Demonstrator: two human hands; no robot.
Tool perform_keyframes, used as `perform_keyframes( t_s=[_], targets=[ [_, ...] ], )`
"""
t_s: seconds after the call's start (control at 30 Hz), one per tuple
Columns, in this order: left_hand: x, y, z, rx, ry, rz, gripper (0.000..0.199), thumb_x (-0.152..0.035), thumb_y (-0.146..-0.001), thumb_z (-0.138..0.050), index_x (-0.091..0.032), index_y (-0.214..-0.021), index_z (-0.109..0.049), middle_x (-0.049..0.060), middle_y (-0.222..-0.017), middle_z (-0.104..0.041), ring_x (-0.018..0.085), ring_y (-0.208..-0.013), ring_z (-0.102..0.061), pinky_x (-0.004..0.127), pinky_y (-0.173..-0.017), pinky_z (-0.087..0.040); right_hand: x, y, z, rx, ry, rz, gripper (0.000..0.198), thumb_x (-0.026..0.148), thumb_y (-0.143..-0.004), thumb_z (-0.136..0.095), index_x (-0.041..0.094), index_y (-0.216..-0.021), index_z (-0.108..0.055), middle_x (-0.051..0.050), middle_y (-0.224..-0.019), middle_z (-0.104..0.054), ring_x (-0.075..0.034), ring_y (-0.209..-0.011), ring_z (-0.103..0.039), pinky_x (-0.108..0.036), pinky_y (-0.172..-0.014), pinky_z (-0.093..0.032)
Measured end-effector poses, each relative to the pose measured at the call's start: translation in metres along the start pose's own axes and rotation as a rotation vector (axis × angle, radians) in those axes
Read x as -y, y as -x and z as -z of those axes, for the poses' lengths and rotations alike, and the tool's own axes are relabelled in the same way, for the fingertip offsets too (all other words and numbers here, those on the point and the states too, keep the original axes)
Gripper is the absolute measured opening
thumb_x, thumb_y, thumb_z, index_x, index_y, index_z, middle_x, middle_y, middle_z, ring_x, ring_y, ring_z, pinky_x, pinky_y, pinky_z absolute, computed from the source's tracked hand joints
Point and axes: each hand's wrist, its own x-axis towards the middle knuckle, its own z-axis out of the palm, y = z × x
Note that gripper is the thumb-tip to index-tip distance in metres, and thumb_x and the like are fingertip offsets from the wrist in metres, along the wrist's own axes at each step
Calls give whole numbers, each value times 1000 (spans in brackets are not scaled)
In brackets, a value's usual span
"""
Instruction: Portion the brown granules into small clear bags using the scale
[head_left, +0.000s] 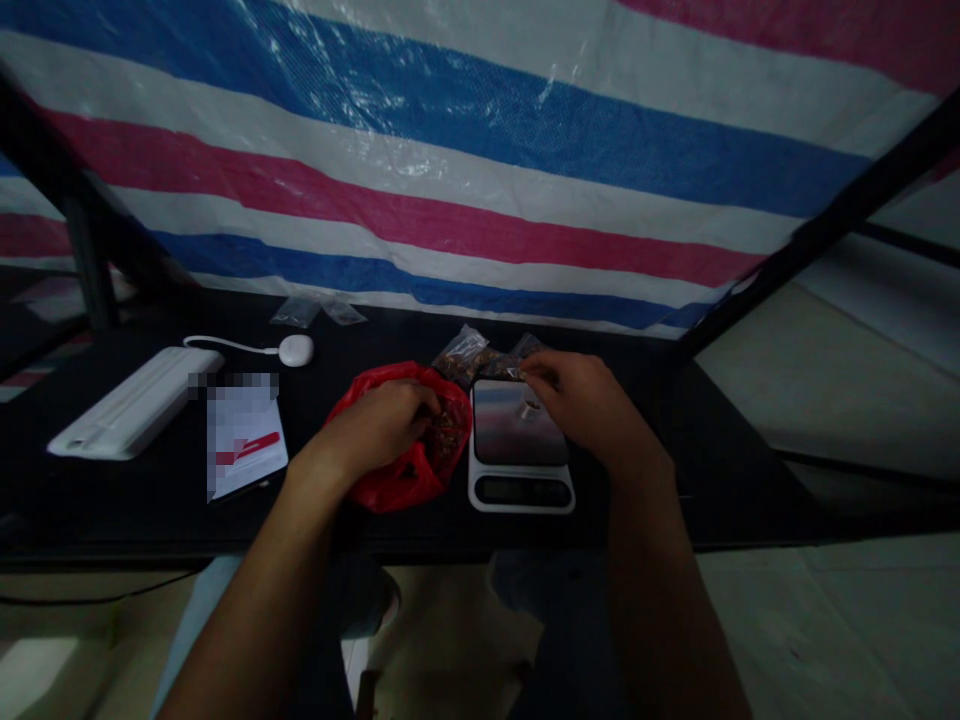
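My left hand (390, 420) reaches into a red plastic bag (390, 490), its fingers curled at a heap of small brass-coloured pieces (450, 430); what they grip is hidden. My right hand (581, 395) is over the upper right of a white kitchen scale (522, 494), thumb and fingertips pinched together. Anything between those fingertips is too small to make out. Below them, a small silvery piece (529, 408) shows on the scale's shiny plate (506, 425). Behind the scale lie clear bags (466, 350) with brownish-gold pieces inside, one close to my right fingertips.
Left on the black table (330, 350) are a long white device (135, 405), a round white piece (295, 350) on a cable, and a phone-like screen (251, 440). Flat clear bags (319, 311) lie at the back. A striped tarp (450, 220) and dark frame bars (795, 250) bound the table.
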Motion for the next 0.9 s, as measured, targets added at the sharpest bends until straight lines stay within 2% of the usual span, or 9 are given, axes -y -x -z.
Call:
perform_keyframes(
  t_s=[0.1,0.17,0.27,0.37,0.53,0.63,0.73,0.9],
  targets=[
    [3,2,4,-20,33,-5,26,-14,-92,-54,-21,-104,-77,8,-114,-78,24,-104,-73,33,-93,-52,21,-2,-17,22,-45,141,31,6,-98,-50,17,-113,-76,-10,-116,-79,-23,-109,-71,-34,-96,-51],
    [5,4,5,-14,61,11,26,-13,-90,-56,-21,-106,-76,7,-112,-78,24,-103,-73,32,-91,-54,36,-4,-36,128,-57,230,36,1,-95,-47,17,-111,-76,-10,-115,-78,-21,-110,-70,-32,-97,-50],
    [7,6,7,-15,81,54,28,-16,-88,-61,-20,-113,-74,8,-113,-78,24,-101,-74,31,-85,-55,55,-7,-67,257,60,244,36,-1,-94,-47,14,-112,-74,-12,-113,-77,-22,-104,-71,-32,-90,-53],
    [5,8,7,-2,61,101,29,-17,-88,-62,-18,-114,-74,11,-115,-79,25,-102,-75,31,-85,-55,64,-11,-87,303,173,218,32,3,-97,-46,10,-115,-72,-17,-118,-74,-24,-106,-70,-33,-91,-54],
    [6,7,6,42,51,108,27,-16,-90,-57,-19,-107,-78,10,-107,-81,24,-99,-76,29,-86,-54,68,-14,-89,317,157,177,27,13,-100,-53,9,-119,-71,-19,-128,-68,-26,-117,-66,-35,-97,-53],
    [9,4,4,17,47,106,26,-15,-89,-58,-19,-105,-77,10,-105,-81,24,-97,-75,29,-84,-54,67,-14,-88,321,148,154,28,8,-100,-51,9,-118,-72,-19,-128,-67,-24,-119,-65,-33,-98,-52],
    [11,3,2,6,43,109,23,-13,-88,-58,-18,-101,-76,10,-101,-80,23,-94,-75,29,-80,-53,63,-15,-89,319,132,163,31,3,-99,-46,10,-111,-73,-17,-118,-72,-23,-109,-69,-31,-90,-51],
    [13,4,4,-28,27,84,19,-15,-89,-60,-19,-100,-75,8,-101,-80,23,-93,-75,31,-80,-52,57,-17,-81,293,81,181,26,8,-99,-51,15,-98,-76,-14,-102,-77,-22,-95,-71,-30,-80,-47]
  ],
)
